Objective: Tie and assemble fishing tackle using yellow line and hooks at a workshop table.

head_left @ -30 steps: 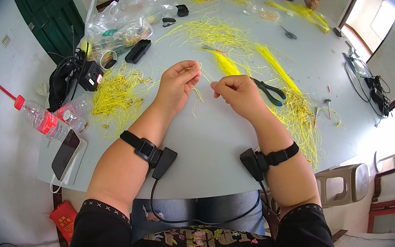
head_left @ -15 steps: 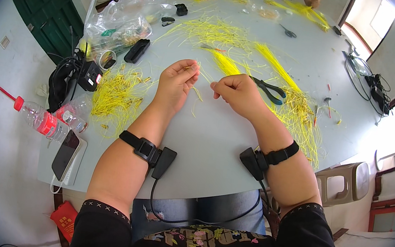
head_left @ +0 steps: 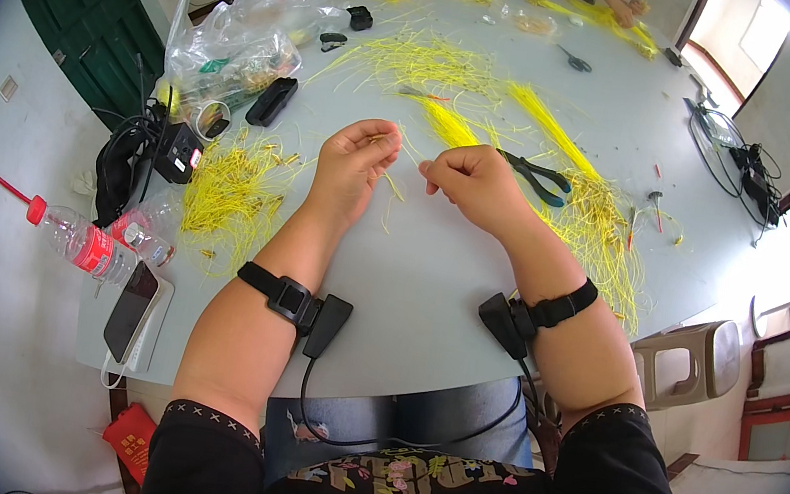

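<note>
My left hand [head_left: 355,169] is closed in a pinch on a thin yellow cord [head_left: 394,187], whose loose end hangs down beside the fingers. A strand runs from that pinch across to my right hand [head_left: 472,185], which is closed with thumb and bent fingers around its end. Both hands are raised over the grey table, a short gap apart. Just beyond my right hand lie dark-handled pliers [head_left: 538,178] and a bundle of straight yellow cords [head_left: 454,126]. The fingertips of my right hand are partly hidden.
Tangled yellow cords [head_left: 230,185] lie at left, and more [head_left: 599,230] at right. A clear plastic bag [head_left: 231,47], black case [head_left: 272,101], phone [head_left: 131,311] and bottle [head_left: 78,238] line the left side. Small scissors [head_left: 575,61] lie farther off. Two people work across the table.
My hands keep nearly the same place and grip on the cord. At the far right, the other person's hands have shifted slightly toward me.
</note>
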A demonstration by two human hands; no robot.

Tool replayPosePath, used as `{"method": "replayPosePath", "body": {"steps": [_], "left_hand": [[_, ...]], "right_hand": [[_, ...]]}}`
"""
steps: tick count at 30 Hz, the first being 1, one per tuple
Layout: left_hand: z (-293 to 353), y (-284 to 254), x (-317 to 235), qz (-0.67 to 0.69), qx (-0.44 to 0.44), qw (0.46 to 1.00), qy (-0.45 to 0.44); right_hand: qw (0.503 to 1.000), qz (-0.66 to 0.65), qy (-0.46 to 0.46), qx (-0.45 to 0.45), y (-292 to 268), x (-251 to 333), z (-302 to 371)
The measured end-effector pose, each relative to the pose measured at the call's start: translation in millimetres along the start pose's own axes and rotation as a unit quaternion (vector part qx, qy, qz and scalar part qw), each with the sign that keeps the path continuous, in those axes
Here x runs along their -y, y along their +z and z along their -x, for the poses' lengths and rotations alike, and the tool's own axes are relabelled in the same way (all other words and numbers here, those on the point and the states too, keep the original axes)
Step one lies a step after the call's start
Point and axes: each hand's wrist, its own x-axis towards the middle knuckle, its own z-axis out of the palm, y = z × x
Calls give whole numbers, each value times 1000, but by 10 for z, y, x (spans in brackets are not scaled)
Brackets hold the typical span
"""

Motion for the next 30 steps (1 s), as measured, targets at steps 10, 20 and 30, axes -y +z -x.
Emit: {"method": "replayPosePath", "body": {"steps": [10,20,30], "left_hand": [[15,-4,3,-27,15,999,-12],[23,28,5,-34,27,999,-27],[31,46,4,-50,34,998,-32]], "right_hand": [[1000,-6,-2,-17,29,-8,-16],[988,-8,-134,-79,79,-185,-110],[997,4,-59,-46,81,-187,-97]]}}
